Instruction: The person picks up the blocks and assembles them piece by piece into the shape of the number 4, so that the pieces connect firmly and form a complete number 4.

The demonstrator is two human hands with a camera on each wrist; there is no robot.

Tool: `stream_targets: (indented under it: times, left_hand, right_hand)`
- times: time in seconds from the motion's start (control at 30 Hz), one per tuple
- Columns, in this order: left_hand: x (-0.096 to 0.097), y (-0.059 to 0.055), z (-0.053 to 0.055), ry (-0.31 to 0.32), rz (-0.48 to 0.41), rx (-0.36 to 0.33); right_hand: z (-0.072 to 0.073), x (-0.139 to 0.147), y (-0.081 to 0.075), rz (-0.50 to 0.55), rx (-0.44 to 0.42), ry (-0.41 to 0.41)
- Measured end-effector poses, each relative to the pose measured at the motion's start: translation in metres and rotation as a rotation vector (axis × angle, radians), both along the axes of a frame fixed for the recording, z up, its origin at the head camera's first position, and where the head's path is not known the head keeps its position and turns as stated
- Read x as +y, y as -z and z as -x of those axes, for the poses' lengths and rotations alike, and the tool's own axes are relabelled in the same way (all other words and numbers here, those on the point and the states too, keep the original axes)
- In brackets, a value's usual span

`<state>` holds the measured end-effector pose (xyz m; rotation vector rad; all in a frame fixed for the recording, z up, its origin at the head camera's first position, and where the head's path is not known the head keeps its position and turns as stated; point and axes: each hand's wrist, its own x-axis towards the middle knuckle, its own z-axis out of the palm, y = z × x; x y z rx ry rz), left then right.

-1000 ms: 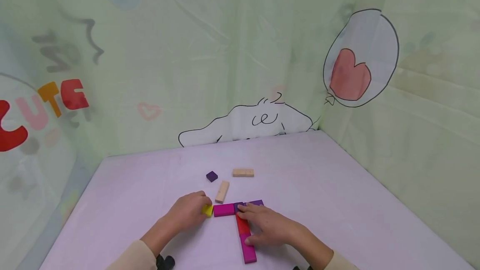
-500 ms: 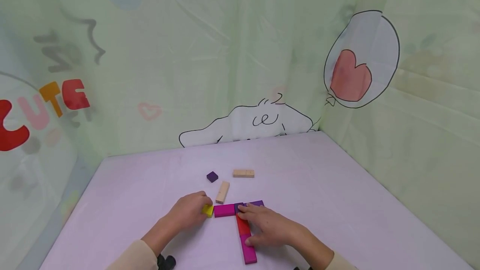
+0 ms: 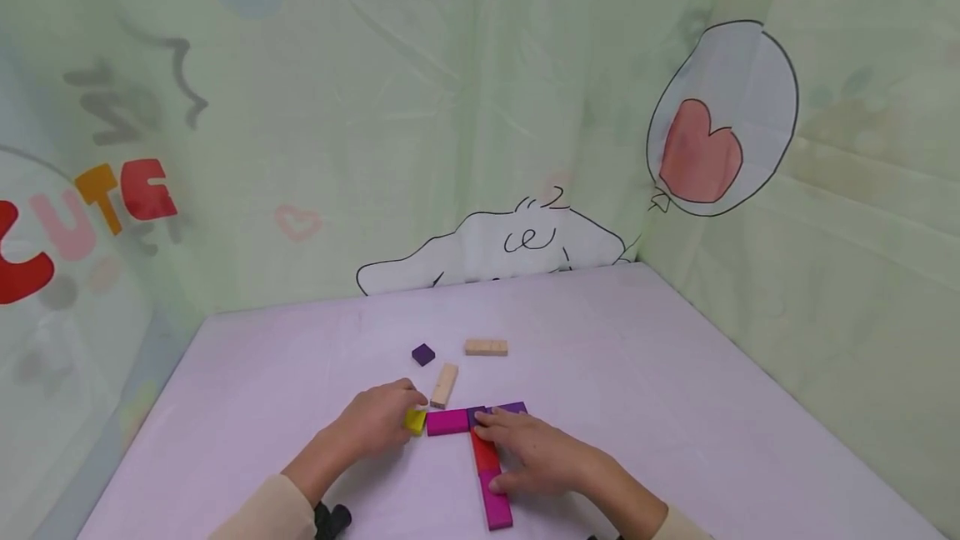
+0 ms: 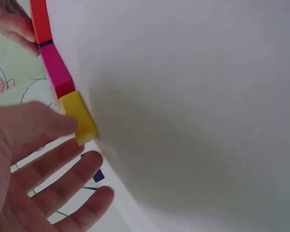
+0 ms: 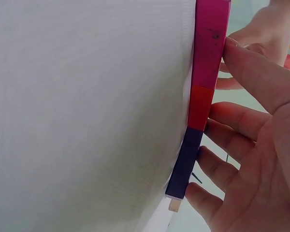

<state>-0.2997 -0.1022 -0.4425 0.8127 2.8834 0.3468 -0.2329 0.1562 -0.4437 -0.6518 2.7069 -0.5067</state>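
My left hand (image 3: 381,418) is at the left end of a row of flat coloured blocks, its thumb touching a yellow block (image 4: 79,117) and the other fingers spread loosely. Beside the yellow block lies a magenta block (image 3: 447,422), with a dark purple block (image 3: 474,417) and a purple block (image 3: 516,407) continuing the row rightward. From the row's middle a red block (image 3: 485,451) and a second magenta block (image 3: 497,505) run toward me. My right hand (image 3: 540,452) lies along this line, fingertips on the blocks and thumb against the near magenta one; its fingers are extended in the right wrist view.
Behind the row lie a plain wooden block (image 3: 444,386), another wooden block (image 3: 486,347) and a small dark purple block (image 3: 423,354). The pale table (image 3: 675,407) ends at printed fabric walls (image 3: 337,107) at the back and sides.
The left index finger has lifted slightly off the yellow block, so more of the block shows. My right hand and the other blocks have stayed in place.
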Motion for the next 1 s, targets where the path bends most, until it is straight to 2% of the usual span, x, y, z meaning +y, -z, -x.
stream_targets:
  times: [0.17, 0.3, 0.43, 0.63, 0.87, 1.0]
  left_hand:
    - [0.000, -0.003, 0.004, -0.002, 0.008, -0.062]
    - [0.000, -0.004, 0.004, -0.012, -0.007, -0.089]
    - [0.001, -0.009, 0.006, -0.043, -0.025, -0.104]
    - [0.009, -0.019, 0.017, -0.089, -0.073, -0.070]
    - [0.024, -0.020, 0.034, -0.061, -0.028, 0.003]
    - [0.031, -0.022, 0.037, -0.065, 0.003, -0.008]
  right_hand:
    - [-0.001, 0.000, 0.001, 0.002, 0.002, -0.003]
    - [-0.001, 0.000, 0.002, 0.003, -0.001, -0.004]
    - [-0.001, 0.000, 0.002, -0.008, 0.006, -0.005]
    - [-0.001, 0.002, 0.000, -0.006, 0.008, -0.002]
    - [-0.001, 0.003, 0.005, -0.010, -0.007, 0.021]
    - [-0.001, 0.002, 0.004, -0.017, 0.014, -0.004]
